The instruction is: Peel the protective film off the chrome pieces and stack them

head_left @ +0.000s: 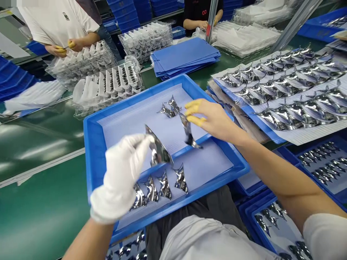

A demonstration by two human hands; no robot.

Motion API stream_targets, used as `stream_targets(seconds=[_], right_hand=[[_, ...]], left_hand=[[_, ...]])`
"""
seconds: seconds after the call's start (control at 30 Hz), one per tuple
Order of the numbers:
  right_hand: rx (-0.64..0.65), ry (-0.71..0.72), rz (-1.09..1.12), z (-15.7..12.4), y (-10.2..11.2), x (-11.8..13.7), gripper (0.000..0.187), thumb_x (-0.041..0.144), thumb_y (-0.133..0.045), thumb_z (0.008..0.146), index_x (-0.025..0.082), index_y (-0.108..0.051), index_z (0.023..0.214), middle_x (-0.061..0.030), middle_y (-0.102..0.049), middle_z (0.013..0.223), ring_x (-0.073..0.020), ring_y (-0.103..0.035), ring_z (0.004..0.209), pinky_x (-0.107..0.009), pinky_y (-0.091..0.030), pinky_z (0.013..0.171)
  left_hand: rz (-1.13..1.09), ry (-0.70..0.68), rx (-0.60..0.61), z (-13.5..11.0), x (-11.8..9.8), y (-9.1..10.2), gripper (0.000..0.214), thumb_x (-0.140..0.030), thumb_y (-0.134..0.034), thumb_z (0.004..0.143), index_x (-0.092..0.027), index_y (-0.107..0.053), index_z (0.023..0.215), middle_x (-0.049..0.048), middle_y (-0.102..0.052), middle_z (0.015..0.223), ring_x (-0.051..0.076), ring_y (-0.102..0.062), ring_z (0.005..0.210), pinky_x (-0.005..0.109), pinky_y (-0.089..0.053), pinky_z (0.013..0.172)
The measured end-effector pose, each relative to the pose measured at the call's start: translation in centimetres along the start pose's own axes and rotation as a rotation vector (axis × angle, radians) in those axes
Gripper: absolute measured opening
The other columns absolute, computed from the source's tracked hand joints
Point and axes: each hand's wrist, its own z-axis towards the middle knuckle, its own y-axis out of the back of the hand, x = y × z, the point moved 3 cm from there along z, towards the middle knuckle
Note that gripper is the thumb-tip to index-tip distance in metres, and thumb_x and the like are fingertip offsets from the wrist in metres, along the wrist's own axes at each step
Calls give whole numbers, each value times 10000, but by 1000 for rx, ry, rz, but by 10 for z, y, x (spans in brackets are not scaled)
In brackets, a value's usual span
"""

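My left hand [121, 169], in a white glove, pinches a shiny chrome-plated curved part [161, 150] above the blue tray [90, 159]. Yellow finger covers are on my right hand [208, 117], whose fingers are closed at the upper end of another chrome part [187, 130]; that part hangs tilted, its lower tip blurred. Behind it, two small pointed chrome pieces [169, 107] lie on the tray's white liner. Along the near side of the tray several chrome pieces [165, 186] lie in a row, some partly hidden by my glove.
On the right, rows of chrome parts [292, 90] cover a lined board. Blue sheets [184, 54] are stacked behind the tray, beside clear packs of parts [111, 86]. Lower trays with parts [271, 220] sit at my right. Two people [59, 21] work across the bench.
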Motion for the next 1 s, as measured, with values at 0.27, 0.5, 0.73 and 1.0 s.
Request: stream_targets(seconds=[0.27,0.5,0.73,1.0], right_hand=[[464,-170,284,-114,-24,-42,181,239,-563,944,181,-726,998,-61,-719,1033,-185,-649,963,-280,-477,871],[569,-191,6,-107,-83,-74,205,154,-525,954,119,-718,1014,-120,-706,1024,-213,-637,941,-277,-442,815],[702,-116,-192,-108,-100,-57,193,27,-546,892,81,-730,907,-201,-666,1091,-293,-606,1049,-359,-412,875],[752,96,32,-78,-36,7,300,285,-555,990,177,-643,1255,-89,-698,1095,-194,-651,939,-271,-449,799]], left_hand=[[-21,-5,510,-98,-4,-83,391,-507,-462,971,-233,-727,1054,60,-775,921,207,-716,737,343,-584,747],[24,-48,643,-81,-2,-141,355,-430,-468,997,-163,-700,977,54,-726,824,157,-681,713,319,-561,720],[76,-59,793,-78,4,-184,252,-362,-567,969,-145,-683,1020,72,-725,994,191,-696,924,415,-551,886],[75,-24,785,-87,0,-133,446,-426,-466,987,-169,-620,1317,191,-728,1139,342,-694,1072,453,-507,937]])
